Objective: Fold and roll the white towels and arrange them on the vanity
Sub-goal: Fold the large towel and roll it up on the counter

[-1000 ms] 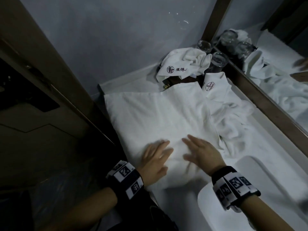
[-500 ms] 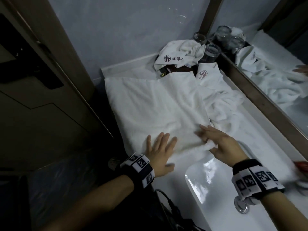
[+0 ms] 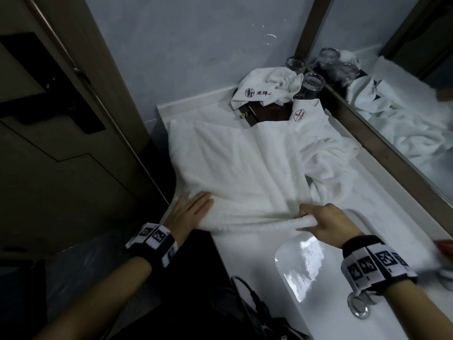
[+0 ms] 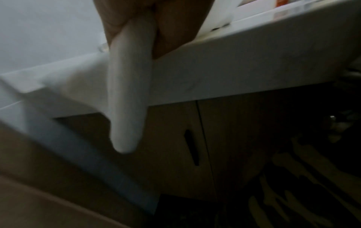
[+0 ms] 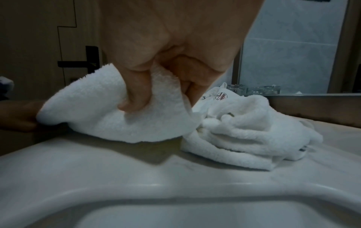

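Observation:
A large folded white towel (image 3: 235, 168) lies flat on the vanity top (image 3: 382, 204). My left hand (image 3: 193, 212) is at its near left corner, fingers straight on top; in the left wrist view the towel (image 4: 129, 92) hangs pinched between thumb and fingers of that hand (image 4: 152, 30). My right hand (image 3: 316, 220) grips the near right corner, lifted slightly off the counter, and the right wrist view shows thumb and fingers (image 5: 134, 98) curled into the towel (image 5: 101, 117). A crumpled towel (image 3: 326, 165) (image 5: 244, 131) lies just right of it.
A third logo towel (image 3: 267, 87) lies on a dark wooden box (image 3: 267, 114) at the back, beside upturned glasses (image 3: 311, 87). A mirror (image 3: 404, 119) runs along the right. The sink basin (image 3: 318, 278) is right under my right wrist. A door (image 3: 61, 119) stands at left.
Both hands slid from pressing flat on the towel's middle out to its near corners. The right hand took hold of its corner and raised it; the left now pinches the left corner.

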### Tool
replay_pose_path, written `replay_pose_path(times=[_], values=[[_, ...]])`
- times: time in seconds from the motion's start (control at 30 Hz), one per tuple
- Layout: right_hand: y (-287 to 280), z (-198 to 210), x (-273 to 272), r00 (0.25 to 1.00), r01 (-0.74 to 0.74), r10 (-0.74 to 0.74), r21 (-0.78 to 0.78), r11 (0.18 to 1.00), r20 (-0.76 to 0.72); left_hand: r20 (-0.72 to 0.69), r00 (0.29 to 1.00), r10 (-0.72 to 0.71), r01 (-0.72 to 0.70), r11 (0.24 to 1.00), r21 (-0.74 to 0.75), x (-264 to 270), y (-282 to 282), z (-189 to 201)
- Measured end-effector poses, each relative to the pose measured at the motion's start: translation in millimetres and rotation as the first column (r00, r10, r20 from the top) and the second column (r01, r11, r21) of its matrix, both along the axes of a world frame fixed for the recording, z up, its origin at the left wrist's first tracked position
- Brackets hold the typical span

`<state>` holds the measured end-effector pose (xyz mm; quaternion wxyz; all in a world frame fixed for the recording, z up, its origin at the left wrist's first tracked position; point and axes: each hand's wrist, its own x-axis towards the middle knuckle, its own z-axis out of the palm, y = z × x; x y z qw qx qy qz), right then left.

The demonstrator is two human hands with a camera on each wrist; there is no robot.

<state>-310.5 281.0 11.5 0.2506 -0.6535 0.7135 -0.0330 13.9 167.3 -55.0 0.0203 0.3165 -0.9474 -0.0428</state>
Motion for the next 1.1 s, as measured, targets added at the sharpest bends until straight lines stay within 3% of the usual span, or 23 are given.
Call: replay_pose_path(times=[0.13, 0.23, 0.3, 0.43, 0.53, 0.6, 0.77, 0.87, 1.03, 1.1], values=[[1, -3, 6, 0.999, -0.018, 0.015, 0.07, 0.997, 0.042, -0.156, 0.974, 0.163, -0.132, 0.973, 0.188, 44, -22, 9], [0, 1, 9, 0.969, 0.038, -0.071, 0.14, 0.989, 0.236, -0.259, 0.892, 0.37, -0.253, 0.884, 0.394, 79, -39, 26], [-2, 3, 13, 0.942, 0.006, -0.085, 0.235, 0.972, 0.326, -0.251, 0.874, 0.417, -0.279, 0.852, 0.444, 100, -45, 36], [-4, 2, 25, 0.921, -0.029, -0.119, 0.37, 0.928, 0.37, -0.204, 0.887, 0.414, -0.26, 0.814, 0.52, 125, -47, 61], [-7, 8, 28, 0.842, -0.031, -0.203, 0.42, 0.907, 0.5, -0.079, 0.904, 0.419, -0.292, 0.743, 0.603, 141, -60, 79], [-9, 15, 29, 0.787, 0.003, -0.275, 0.442, 0.897, 0.552, -0.122, 0.887, 0.445, -0.263, 0.706, 0.658, 148, -71, 93], [-21, 16, 25, 0.717, 0.303, -0.421, 0.295, 0.906, 0.556, -0.317, 0.78, 0.54, -0.211, 0.703, 0.679, 136, -106, 113], [-37, 13, 19, 0.746, 0.5, -0.494, 0.115, 0.858, 0.447, -0.327, 0.751, 0.573, -0.212, 0.679, 0.703, 118, -128, 102], [-73, 0, 18, 0.802, 0.541, -0.513, -0.007, 0.841, 0.307, -0.271, 0.714, 0.646, -0.306, 0.636, 0.709, 92, -160, 63], [-87, -6, 19, 0.791, 0.571, -0.542, -0.026, 0.82, 0.282, -0.21, 0.694, 0.689, -0.365, 0.588, 0.722, 87, -173, 46]])
